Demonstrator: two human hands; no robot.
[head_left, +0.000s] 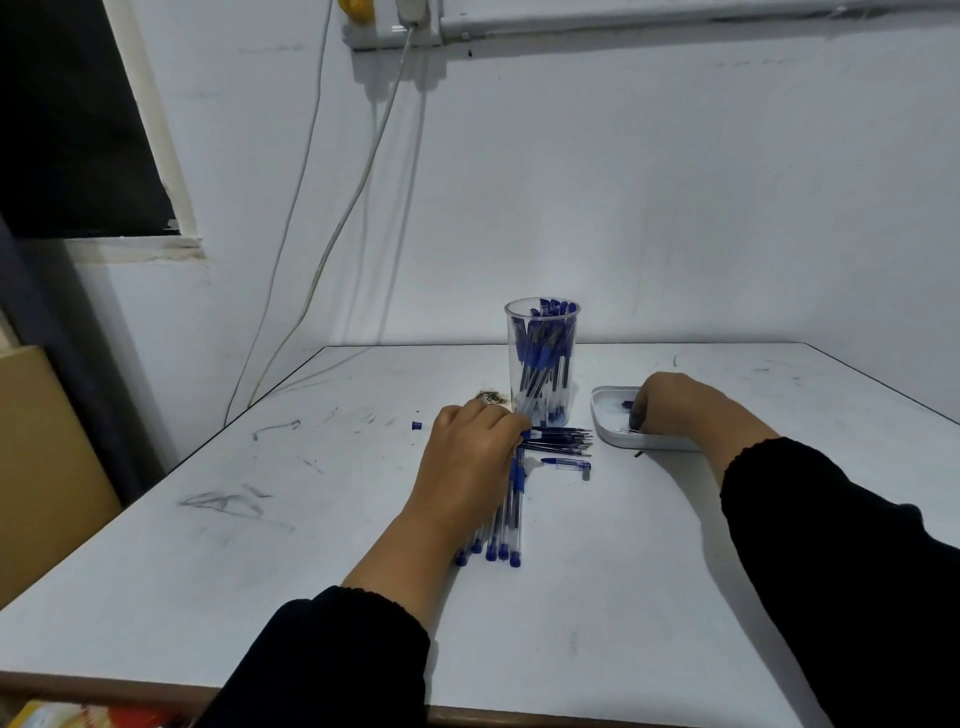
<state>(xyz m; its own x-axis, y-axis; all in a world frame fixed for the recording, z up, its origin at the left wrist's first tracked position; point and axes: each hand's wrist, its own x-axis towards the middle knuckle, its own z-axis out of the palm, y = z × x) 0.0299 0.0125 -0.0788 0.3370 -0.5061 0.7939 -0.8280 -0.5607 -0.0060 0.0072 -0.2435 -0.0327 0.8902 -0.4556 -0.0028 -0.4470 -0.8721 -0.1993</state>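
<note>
At the frame's centre, the left hand (470, 457) lay over a row of capped pens (511, 519) on the white surface (597, 597), its fingers pinching the ends of dark refills (563, 439). Behind stood a clear cup (543, 364) full of pens. At centre right, the right hand (670, 405) reached into a white tray (610, 439), fingertips hidden.

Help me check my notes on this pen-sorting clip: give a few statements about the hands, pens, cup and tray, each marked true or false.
1. The clear cup stands upright with blue-capped pens in it. True.
2. The right hand reaches into the white tray. True.
3. The left hand is raised high above the cup. False: it is low over the loose pens lying on the table.
4. The tray sits left of the cup. False: it is on the cup's right.
5. A small blue cap lies alone on the table. True.
</note>
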